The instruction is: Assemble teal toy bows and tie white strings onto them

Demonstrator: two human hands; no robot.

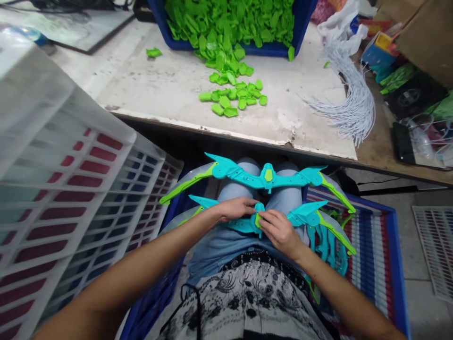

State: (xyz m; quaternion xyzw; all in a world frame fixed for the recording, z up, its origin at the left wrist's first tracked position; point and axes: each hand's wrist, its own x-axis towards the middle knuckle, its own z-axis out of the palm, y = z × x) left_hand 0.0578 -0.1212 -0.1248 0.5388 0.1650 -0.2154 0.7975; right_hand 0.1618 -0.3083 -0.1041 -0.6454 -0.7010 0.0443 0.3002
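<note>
1. So, both hands meet at the middle of the near bow (304, 215), which lies crosswise on the lap, close to the waist.
2. Left hand (235, 208) sits on top of the teal bar just left of centre, fingers curled down over it and holding it in place.
3. Right hand (279, 231) has thumb and fingertips pinched tight on a small green piece (257, 220) right at the bow's centre hub.
4. A far bow (267, 177) rests across the knees, just under the tabletop's front edge. It runs parallel to the near one and doesn't touch it. Its green centre bit is already seated.
5. On the tabletop (159, 89) a loose pile of green parts (233, 97) lies toward the front edge, trailing from a blue bin (272, 50) at the back edge.
6. White cords (354, 104) fan out toward the front right corner.
7. Stacked white crates (71, 189) stand left of the lap. A blue crate (394, 255) is on the right, with more bows (329, 245) by its left wall.
</note>
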